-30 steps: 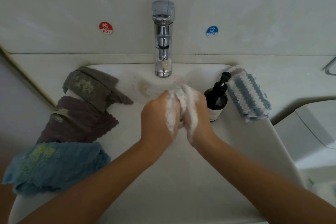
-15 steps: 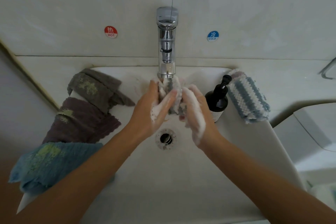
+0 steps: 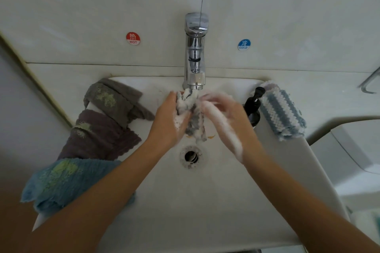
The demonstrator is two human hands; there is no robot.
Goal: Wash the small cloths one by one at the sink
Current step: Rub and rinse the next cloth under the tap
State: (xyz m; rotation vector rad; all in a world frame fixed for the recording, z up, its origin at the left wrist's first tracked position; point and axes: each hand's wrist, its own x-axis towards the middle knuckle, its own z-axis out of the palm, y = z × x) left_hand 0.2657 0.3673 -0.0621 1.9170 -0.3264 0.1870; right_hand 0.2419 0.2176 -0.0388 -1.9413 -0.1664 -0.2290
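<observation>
The white sink (image 3: pixel 236 201) holds little besides suds: its drain (image 3: pixel 190 156) sits open in the middle of the basin, with an orange speck just above it. A dark pump bottle (image 3: pixel 254 109) stands on the right rim; what is inside it I cannot tell.

My left hand (image 3: pixel 170 121) grips the soapy grey cloth (image 3: pixel 192 117), fingers curled round its upper part right under the spout of the chrome tap (image 3: pixel 195 53), while the loose end hangs down over the basin. My right hand (image 3: pixel 222 117) is lathered white and blurred, its fingers close against the cloth's right side; whether it pinches the fabric I cannot tell.

On the left rim three more cloths lie in a row, each marked with greenish stains: a grey cloth (image 3: pixel 115 100) furthest back, a purple-brown cloth (image 3: pixel 98 135) in the middle, a blue cloth (image 3: pixel 67 181) nearest me. A blue-and-white striped cloth (image 3: pixel 281 113) lies on the right rim just beside the bottle.

The wall behind is pale tile, with a red HOT sticker (image 3: pixel 133 38) left of the tap and a blue COLD sticker (image 3: pixel 244 44) right of it.
</observation>
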